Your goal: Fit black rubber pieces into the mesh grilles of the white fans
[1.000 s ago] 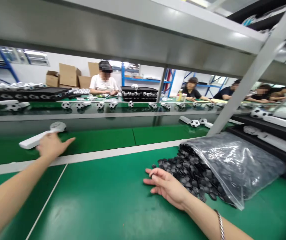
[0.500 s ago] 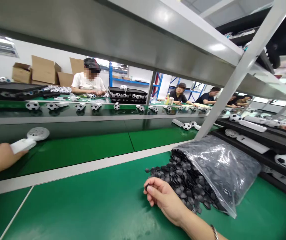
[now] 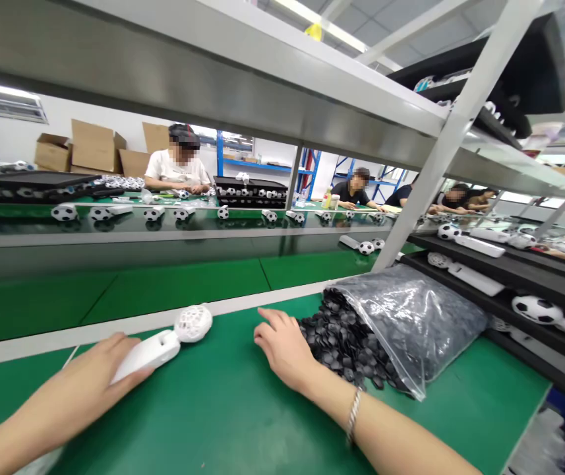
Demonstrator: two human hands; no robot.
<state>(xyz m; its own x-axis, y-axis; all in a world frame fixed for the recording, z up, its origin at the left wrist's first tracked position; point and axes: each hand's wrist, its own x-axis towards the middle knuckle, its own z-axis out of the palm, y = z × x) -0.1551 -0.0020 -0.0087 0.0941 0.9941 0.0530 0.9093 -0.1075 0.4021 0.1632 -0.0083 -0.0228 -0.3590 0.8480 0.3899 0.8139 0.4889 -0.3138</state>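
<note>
My left hand (image 3: 99, 373) grips the handle of a white device (image 3: 149, 355), whose round lattice head (image 3: 193, 323) points right over the green table. Beside the heap of small black pieces (image 3: 346, 336) is my right hand (image 3: 285, 343), palm down with its fingers partly spread and curved. Its fingertips lie left of the heap, and whether anything is under them is hidden. The black pieces spill from a clear plastic bag (image 3: 420, 316) lying on its side.
Stacked black trays (image 3: 549, 267) with football-patterned devices stand at the right. A slanting white post (image 3: 425, 178) rises behind the bag. Across the far belt, more devices (image 3: 153, 213) lie in a row. Several people sit beyond, one in a white shirt (image 3: 177, 170).
My left hand has brought the white device rightward and nearer, over the green table. My right hand has turned palm down and its pinch has loosened. The view has shifted slightly.
</note>
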